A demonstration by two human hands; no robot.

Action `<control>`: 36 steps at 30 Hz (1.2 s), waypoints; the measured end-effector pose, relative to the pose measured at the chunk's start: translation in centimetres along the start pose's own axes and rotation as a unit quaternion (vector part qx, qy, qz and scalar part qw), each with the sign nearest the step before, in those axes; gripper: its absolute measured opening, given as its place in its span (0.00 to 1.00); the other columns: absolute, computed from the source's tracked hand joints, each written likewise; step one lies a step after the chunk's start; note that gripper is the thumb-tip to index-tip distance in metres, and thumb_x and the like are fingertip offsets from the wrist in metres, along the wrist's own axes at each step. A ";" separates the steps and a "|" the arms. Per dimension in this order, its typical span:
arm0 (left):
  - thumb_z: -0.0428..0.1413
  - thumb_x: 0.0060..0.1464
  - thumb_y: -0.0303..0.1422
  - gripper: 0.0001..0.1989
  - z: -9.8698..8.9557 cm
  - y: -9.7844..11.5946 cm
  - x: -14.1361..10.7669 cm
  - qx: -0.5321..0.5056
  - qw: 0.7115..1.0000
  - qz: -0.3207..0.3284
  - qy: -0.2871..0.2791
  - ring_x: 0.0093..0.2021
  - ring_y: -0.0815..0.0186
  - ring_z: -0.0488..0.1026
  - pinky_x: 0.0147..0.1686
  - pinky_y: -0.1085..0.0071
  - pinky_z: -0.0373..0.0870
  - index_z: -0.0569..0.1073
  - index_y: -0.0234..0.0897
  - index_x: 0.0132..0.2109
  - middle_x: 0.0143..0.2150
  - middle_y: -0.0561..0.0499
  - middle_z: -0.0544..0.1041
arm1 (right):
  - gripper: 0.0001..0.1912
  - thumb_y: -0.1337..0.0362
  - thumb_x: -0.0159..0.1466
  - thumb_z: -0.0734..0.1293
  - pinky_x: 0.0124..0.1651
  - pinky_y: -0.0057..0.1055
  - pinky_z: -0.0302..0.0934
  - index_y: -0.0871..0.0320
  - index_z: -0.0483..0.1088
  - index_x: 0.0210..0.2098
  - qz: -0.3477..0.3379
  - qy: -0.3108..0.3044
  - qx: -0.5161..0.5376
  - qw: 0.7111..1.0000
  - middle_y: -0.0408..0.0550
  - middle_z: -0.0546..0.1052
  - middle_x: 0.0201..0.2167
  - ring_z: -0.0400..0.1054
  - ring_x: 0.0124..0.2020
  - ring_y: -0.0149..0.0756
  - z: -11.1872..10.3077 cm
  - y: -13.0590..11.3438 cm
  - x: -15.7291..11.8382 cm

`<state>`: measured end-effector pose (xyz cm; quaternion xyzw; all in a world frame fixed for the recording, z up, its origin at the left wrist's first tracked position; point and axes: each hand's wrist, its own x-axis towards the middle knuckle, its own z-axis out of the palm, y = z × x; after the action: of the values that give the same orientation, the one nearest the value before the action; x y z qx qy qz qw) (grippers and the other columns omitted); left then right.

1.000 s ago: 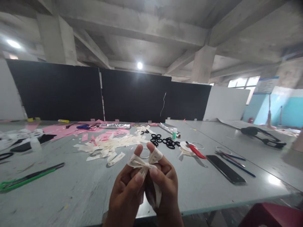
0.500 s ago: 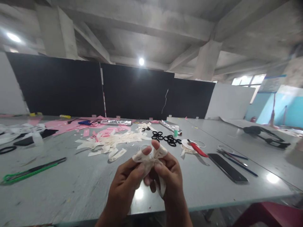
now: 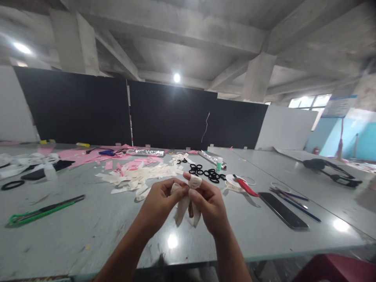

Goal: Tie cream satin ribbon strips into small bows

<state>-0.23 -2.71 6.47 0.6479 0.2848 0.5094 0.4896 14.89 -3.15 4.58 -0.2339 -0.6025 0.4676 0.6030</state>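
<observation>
A white ribbon (image 3: 182, 207) with faint print is looped between my two hands, above the front of the table. My left hand (image 3: 161, 201) pinches its left loop with thumb and index finger. My right hand (image 3: 209, 203) grips the right side, a loop wrapped round the index finger. Two loose tails hang below the fingers. The middle of the ribbon, where the hands meet, is partly hidden by the fingertips. Beyond the hands lies a heap of cut white ribbon strips (image 3: 141, 174), and to its right a cluster of black hair ties (image 3: 213, 175).
To the right are a ribbon roll (image 3: 233, 181), red-handled tool (image 3: 246, 187), dark phone (image 3: 282, 210) and slim tools (image 3: 296, 203). A green utility knife (image 3: 44, 210) lies left. Pink scraps (image 3: 88, 155) and a small green-labelled bottle (image 3: 219, 164) are farther back.
The two upright loops have altered: my left hand has turned inward and its fingertips now meet the right ones at the middle. Two ribbon tails now hang below.
</observation>
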 end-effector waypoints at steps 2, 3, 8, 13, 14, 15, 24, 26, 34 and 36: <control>0.57 0.53 0.40 0.12 0.1 -0.2 0.1 0.003 1.000 -0.006 0.017 0.27 0.67 0.70 0.30 0.72 0.65 0.75 0.34 0.32 0.26 0.51 0.75 | 0.20 0.57 0.59 0.67 0.23 0.25 0.59 0.58 0.73 0.49 -0.003 -0.001 -0.006 1.000 0.44 0.74 0.23 0.65 0.21 0.28 -0.4 0.1 0.1; 0.58 0.52 0.40 0.12 0.0 -0.3 0.1 0.007 1.000 -0.008 0.024 0.27 0.68 0.69 0.30 0.73 0.65 0.74 0.34 0.31 0.25 0.52 0.75 | 0.19 0.55 0.60 0.67 0.25 0.26 0.61 0.59 0.75 0.46 -0.002 0.002 0.001 1.000 0.46 0.75 0.24 0.66 0.24 0.30 -0.7 0.3 0.2; 0.59 0.51 0.40 0.12 -0.3 -0.8 0.1 0.015 0.999 -0.011 0.036 0.25 0.71 0.67 0.28 0.75 0.63 0.73 0.34 0.30 0.23 0.54 0.72 | 0.20 0.52 0.61 0.65 0.26 0.26 0.59 0.62 0.77 0.40 0.048 0.027 0.064 0.996 0.47 0.74 0.22 0.64 0.23 0.29 -1.5 1.6 0.3; 0.58 0.51 0.41 0.13 -0.5 -1.4 0.6 0.023 0.999 -0.028 0.000 0.29 0.68 0.69 0.32 0.72 0.64 0.73 0.34 0.34 0.28 0.51 0.75 | 0.17 0.58 0.56 0.70 0.30 0.27 0.61 0.61 0.76 0.42 0.057 0.019 0.037 0.998 0.46 0.75 0.26 0.66 0.25 0.30 -1.6 1.8 0.5; 0.58 0.51 0.41 0.13 -0.6 -1.5 0.7 0.032 0.999 -0.029 -0.009 0.31 0.67 0.69 0.33 0.72 0.64 0.74 0.33 0.35 0.30 0.51 0.75 | 0.17 0.58 0.56 0.70 0.31 0.27 0.62 0.61 0.76 0.42 0.055 0.014 0.024 0.998 0.47 0.75 0.27 0.66 0.27 0.31 -1.6 1.7 0.5; 0.59 0.50 0.40 0.13 -0.7 -1.6 0.8 0.042 0.999 -0.032 -0.015 0.31 0.67 0.69 0.33 0.72 0.63 0.75 0.33 0.35 0.30 0.51 0.75 | 0.16 0.58 0.57 0.69 0.31 0.28 0.62 0.61 0.76 0.41 0.052 0.008 0.010 0.999 0.47 0.75 0.28 0.67 0.28 0.32 -1.6 1.6 0.5; 0.59 0.48 0.40 0.13 -1.4 -2.6 0.8 0.049 0.997 -0.053 0.020 0.26 0.70 0.65 0.29 0.73 0.59 0.74 0.32 0.32 0.25 0.53 0.72 | 0.13 0.61 0.54 0.72 0.32 0.27 0.65 0.59 0.70 0.37 0.057 0.024 -0.021 0.998 0.41 0.72 0.27 0.66 0.27 0.28 -1.7 1.3 0.1; 0.58 0.49 0.40 0.13 -1.3 -2.6 0.7 0.040 0.998 -0.047 0.027 0.26 0.70 0.65 0.29 0.73 0.60 0.73 0.33 0.31 0.25 0.53 0.72 | 0.14 0.61 0.54 0.72 0.31 0.27 0.65 0.59 0.69 0.37 0.061 0.032 -0.024 0.997 0.40 0.71 0.26 0.65 0.26 0.27 -1.6 1.3 0.0; 0.58 0.51 0.38 0.14 -0.5 -2.5 0.7 -0.036 0.998 -0.038 0.038 0.24 0.72 0.62 0.27 0.74 0.60 0.65 0.34 0.25 0.22 0.55 0.66 | 0.13 0.58 0.54 0.71 0.24 0.24 0.59 0.62 0.71 0.27 0.089 0.028 -0.068 0.993 0.40 0.69 0.20 0.62 0.20 0.25 -0.6 1.3 0.1; 0.58 0.52 0.38 0.15 -0.5 -2.6 0.7 -0.038 0.998 -0.034 0.044 0.24 0.73 0.61 0.26 0.75 0.59 0.65 0.34 0.25 0.22 0.56 0.65 | 0.13 0.57 0.54 0.71 0.24 0.25 0.60 0.62 0.71 0.26 0.107 0.001 -0.041 0.993 0.39 0.68 0.19 0.61 0.20 0.25 -0.8 1.2 0.1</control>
<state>-0.14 -0.97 4.36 0.5956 0.3088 0.5308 0.5179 15.26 -2.33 3.43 -0.3217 -0.5924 0.5038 0.5401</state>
